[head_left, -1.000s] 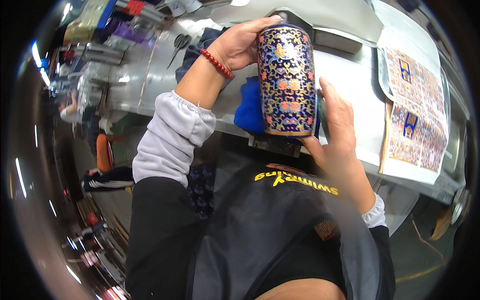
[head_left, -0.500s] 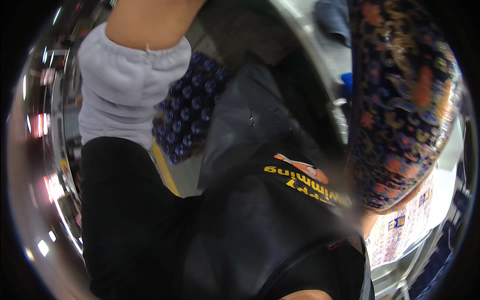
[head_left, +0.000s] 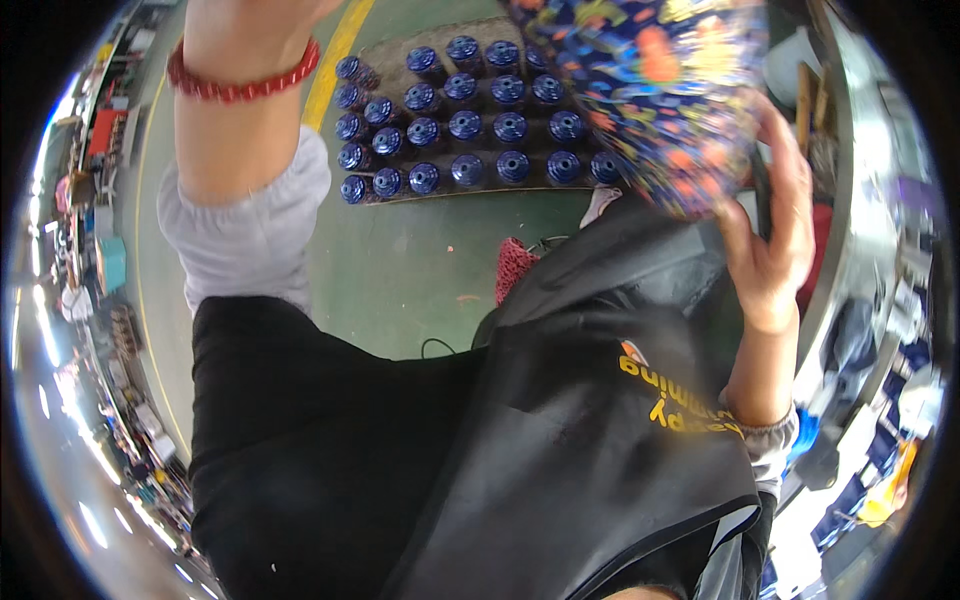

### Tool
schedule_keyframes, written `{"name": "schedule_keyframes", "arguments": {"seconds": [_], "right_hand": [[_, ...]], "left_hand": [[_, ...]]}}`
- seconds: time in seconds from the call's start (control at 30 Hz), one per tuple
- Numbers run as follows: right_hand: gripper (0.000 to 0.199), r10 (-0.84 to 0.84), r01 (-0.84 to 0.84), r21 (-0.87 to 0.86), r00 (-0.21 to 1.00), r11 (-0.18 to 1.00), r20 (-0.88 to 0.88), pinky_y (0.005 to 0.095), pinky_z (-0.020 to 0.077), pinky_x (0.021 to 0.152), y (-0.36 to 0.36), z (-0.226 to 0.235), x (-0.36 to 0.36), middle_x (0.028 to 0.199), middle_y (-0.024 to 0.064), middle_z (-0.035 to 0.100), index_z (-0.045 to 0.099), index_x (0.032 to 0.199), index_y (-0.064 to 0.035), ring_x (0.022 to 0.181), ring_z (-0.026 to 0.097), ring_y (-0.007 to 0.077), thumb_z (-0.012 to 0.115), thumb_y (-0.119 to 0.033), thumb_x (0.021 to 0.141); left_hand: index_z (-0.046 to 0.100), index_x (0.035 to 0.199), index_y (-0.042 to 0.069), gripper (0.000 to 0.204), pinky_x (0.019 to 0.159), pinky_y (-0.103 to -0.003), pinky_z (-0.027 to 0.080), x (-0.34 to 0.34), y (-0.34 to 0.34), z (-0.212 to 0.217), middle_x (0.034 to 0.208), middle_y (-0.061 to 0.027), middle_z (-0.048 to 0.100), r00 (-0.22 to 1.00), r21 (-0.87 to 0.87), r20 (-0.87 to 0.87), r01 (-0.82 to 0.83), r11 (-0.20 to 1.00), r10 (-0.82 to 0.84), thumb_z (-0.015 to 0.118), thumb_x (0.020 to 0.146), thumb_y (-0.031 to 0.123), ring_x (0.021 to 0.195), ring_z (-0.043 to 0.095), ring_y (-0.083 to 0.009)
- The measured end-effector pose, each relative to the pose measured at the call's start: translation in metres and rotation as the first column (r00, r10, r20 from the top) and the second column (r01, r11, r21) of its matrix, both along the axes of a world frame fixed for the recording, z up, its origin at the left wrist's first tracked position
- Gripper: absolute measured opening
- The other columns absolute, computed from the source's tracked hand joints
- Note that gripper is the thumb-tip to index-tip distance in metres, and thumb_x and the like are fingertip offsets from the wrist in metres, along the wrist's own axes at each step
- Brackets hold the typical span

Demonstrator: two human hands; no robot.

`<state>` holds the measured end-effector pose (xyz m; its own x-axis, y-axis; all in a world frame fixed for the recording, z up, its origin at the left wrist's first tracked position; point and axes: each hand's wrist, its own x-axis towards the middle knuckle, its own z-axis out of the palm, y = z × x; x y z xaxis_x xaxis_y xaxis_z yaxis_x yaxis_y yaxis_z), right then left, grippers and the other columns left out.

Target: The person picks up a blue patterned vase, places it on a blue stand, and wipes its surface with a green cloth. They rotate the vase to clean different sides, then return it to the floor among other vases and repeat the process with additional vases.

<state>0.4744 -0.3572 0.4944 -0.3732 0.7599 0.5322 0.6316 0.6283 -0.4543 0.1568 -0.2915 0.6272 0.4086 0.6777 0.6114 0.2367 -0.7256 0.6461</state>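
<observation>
A large floral vase [head_left: 665,90], dark blue with orange, yellow and white patterning, hangs in the air at the top right, blurred and cut off by the upper edge. My right hand [head_left: 778,225] grips its narrow lower end, thumb on the near side and fingers along its right. My left hand [head_left: 255,18] reaches up past the top edge at the left; its fingers are out of the picture. A red beaded bracelet [head_left: 245,88] circles that wrist, above a grey sleeve cuff [head_left: 245,225].
Rows of small dark-blue round-topped pieces [head_left: 465,125] stand on a board [head_left: 395,45] low ahead, on the green floor [head_left: 400,270]. A metal-edged bench [head_left: 860,190] runs along my right. Cluttered shelves [head_left: 110,250] line the far left. A black apron [head_left: 590,420] covers my front.
The vase has moved left and away from me with my right hand, which now shows. My left arm reaches farther down into view, showing the bracelet. The whole view has shifted toward the board.
</observation>
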Motion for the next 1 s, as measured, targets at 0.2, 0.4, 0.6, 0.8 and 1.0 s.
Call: {"name": "schedule_keyframes", "arguments": {"seconds": [0.2,0.4,0.6,0.8,1.0], "right_hand": [[0.065,-0.017,-0.018,-0.328,0.994,0.945,-0.105,0.032,0.0452,0.103,0.055,-0.077,-0.04,0.14,0.0118,0.059,0.048,0.145,-0.0028,0.126,0.058,0.0232,0.069,0.006,0.085],[0.052,-0.43,0.299,-0.698,0.903,0.651,-0.014,0.0245,0.0486,0.088,0.025,-0.118,0.036,0.135,0.0086,0.062,0.048,0.145,-0.0022,0.103,0.06,0.0123,0.057,0.003,0.094],[0.046,-0.606,0.519,-0.66,0.786,0.544,0.119,0.0221,0.0454,0.07,-0.004,-0.105,0.079,0.137,0.0101,0.059,0.047,0.146,-0.0023,0.085,0.054,0.0081,0.051,-0.003,0.101],[0.049,-0.674,0.673,-0.595,0.685,0.439,0.277,0.0217,0.0462,0.069,-0.034,-0.09,0.087,0.138,0.01,0.059,0.046,0.145,-0.001,0.087,0.058,0.0102,0.052,-0.004,0.097],[0.048,-0.584,0.639,-0.649,0.733,0.413,0.349,0.0217,0.0469,0.065,-0.045,-0.099,0.085,0.136,0.0107,0.059,0.047,0.146,-0.0025,0.075,0.053,0.009,0.054,-0.006,0.098]], "left_hand": [[0.062,0.092,0.005,0.015,0.055,-0.024,0.04,-0.143,0.036,-0.112,0.066,-0.0016,0.054,0.764,0.163,-0.268,-0.565,0.809,0.587,0.071,0.087,0.016,0.059,0.05,-0.0088],[0.059,0.093,0.007,0.021,0.063,-0.045,0.05,-0.263,0.106,-0.267,0.079,-0.0182,0.061,0.365,0.355,-0.433,-0.771,0.529,0.824,0.069,0.085,0.023,0.072,0.063,-0.0381],[0.06,0.097,0.006,0.022,0.066,-0.047,0.052,-0.339,0.164,-0.423,0.085,-0.0195,0.064,0.102,0.322,-0.548,-0.89,0.322,0.83,0.067,0.089,0.026,0.078,0.066,-0.0385],[0.065,0.116,0.004,0.042,0.09,-0.052,0.053,-0.354,0.187,-0.53,0.113,-0.0272,0.066,0.053,0.057,-0.769,-0.987,0.15,0.637,0.063,0.091,0.038,0.101,0.066,-0.0463],[0.065,0.112,0.004,0.038,0.087,-0.051,0.055,-0.345,0.185,-0.59,0.112,-0.0279,0.065,0.02,-0.014,-0.8,-1.0,0.014,0.599,0.065,0.091,0.035,0.099,0.067,-0.0453]]}}
